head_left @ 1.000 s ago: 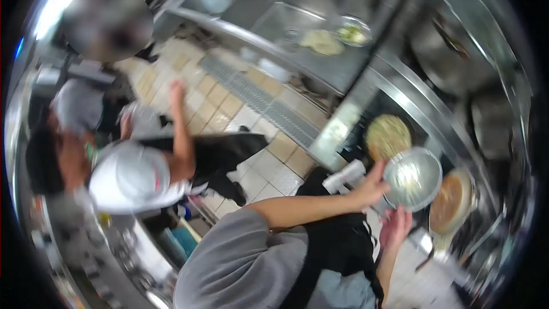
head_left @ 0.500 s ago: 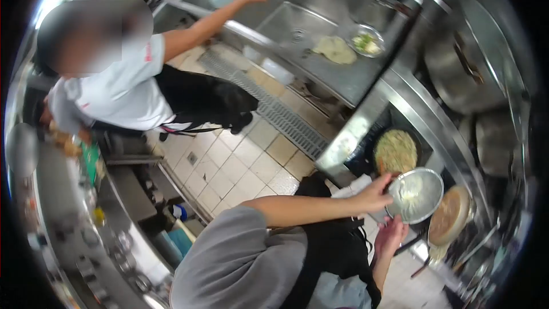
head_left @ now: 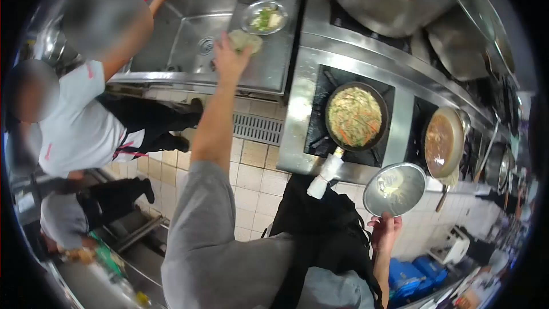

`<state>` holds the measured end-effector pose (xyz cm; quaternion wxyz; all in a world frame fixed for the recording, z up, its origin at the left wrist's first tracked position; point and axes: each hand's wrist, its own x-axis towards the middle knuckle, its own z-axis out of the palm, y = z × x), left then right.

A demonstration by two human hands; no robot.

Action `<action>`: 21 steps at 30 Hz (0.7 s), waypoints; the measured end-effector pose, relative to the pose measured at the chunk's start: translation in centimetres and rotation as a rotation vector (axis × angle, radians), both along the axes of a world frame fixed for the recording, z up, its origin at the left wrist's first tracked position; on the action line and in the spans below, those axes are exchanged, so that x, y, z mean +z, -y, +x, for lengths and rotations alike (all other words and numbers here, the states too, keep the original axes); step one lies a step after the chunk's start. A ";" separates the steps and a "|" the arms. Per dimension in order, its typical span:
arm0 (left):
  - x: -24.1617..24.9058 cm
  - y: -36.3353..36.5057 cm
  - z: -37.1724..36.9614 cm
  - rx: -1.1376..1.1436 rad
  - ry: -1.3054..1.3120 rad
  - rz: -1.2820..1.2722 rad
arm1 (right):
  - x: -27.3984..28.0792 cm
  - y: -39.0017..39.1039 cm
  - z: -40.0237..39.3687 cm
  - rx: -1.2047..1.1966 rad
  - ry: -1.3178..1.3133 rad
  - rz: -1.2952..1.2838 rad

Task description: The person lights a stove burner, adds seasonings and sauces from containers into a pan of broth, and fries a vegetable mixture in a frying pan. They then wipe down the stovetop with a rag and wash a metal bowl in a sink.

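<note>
My left hand (head_left: 231,60) reaches out over the sink counter, fingers spread, touching or just above a pale, crumpled flat item (head_left: 246,42). Beside that item is a small metal bowl (head_left: 264,17) with green and whitish pieces. Low on the right, my right hand (head_left: 386,230) grips the rim of a metal mixing bowl (head_left: 394,190), tilted and smeared with pale residue. A frying pan (head_left: 355,117) of shredded food with orange and green bits sits on the burner, its handle wrapped in white cloth (head_left: 326,177).
Another pan (head_left: 444,143) holds brown liquid at the right. Large pots (head_left: 389,0) stand behind the burners. A metal sink (head_left: 200,28) is at the upper left. A co-worker in a white shirt (head_left: 74,120) stands on the left, and another person (head_left: 63,220) below.
My left hand has let go of the mixing bowl and moved up and left to the pale item. My right hand still holds the bowl. The view has turned and shifted.
</note>
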<state>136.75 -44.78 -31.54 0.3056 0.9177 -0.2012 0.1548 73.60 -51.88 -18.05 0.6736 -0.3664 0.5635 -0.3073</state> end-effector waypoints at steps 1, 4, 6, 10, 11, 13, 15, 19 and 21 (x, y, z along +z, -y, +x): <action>0.0 0.0 0.6 -0.054 -0.102 0.110 | 0.1 -0.4 -0.3 -0.018 -0.016 0.019; 1.0 -0.5 1.6 -0.151 -0.190 0.224 | 0.9 -0.9 -0.3 -0.062 0.003 0.013; 0.8 -1.7 1.1 -0.102 -0.208 0.201 | 0.7 -1.2 -0.6 -0.102 0.013 0.006; 4.4 -0.9 -3.8 -0.402 -0.291 -0.362 | 0.5 -1.1 -0.3 -0.100 0.008 0.021; 6.3 0.4 -5.7 -0.519 -0.351 -0.507 | 0.8 -1.0 0.2 -0.075 0.013 0.037; 9.7 4.7 -10.0 -0.505 -0.162 -0.241 | 1.0 -1.0 0.9 -0.073 0.012 0.048; 9.8 9.0 -12.1 -0.728 -0.010 -0.120 | 0.9 -1.2 1.1 -0.076 0.004 0.030; 3.0 15.4 -13.8 -0.887 -0.046 0.226 | 1.1 -1.9 0.8 -0.073 -0.002 0.033; 1.1 16.1 -13.6 -0.907 0.017 0.453 | 1.1 -2.2 0.2 -0.080 -0.001 0.011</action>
